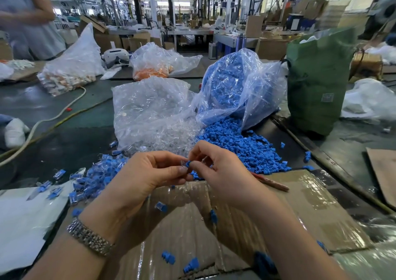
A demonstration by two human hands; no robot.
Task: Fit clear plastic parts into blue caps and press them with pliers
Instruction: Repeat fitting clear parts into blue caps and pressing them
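Observation:
My left hand point(147, 176) and my right hand point(216, 172) meet above the cardboard sheet point(300, 204). Between their fingertips is a small blue cap point(188, 164) with a clear plastic part point(183, 165) at its left side; the left thumb and finger pinch the clear part, the right fingers pinch the cap. Behind the hands, loose blue caps point(246, 146) spill from an open bag point(233, 86), and clear parts point(169, 138) spill from another bag point(147, 108). Assembled blue-and-clear pieces point(94, 176) lie heaped at the left. Reddish plier handles point(272, 183) show past my right wrist.
A green sack point(317, 82) stands at the right. Bags with orange parts point(154, 65) lie farther back. A white cable point(51, 116) crosses the floor at the left. Single blue caps point(168, 257) are scattered on the cardboard. Another person point(27, 20) stands at the back left.

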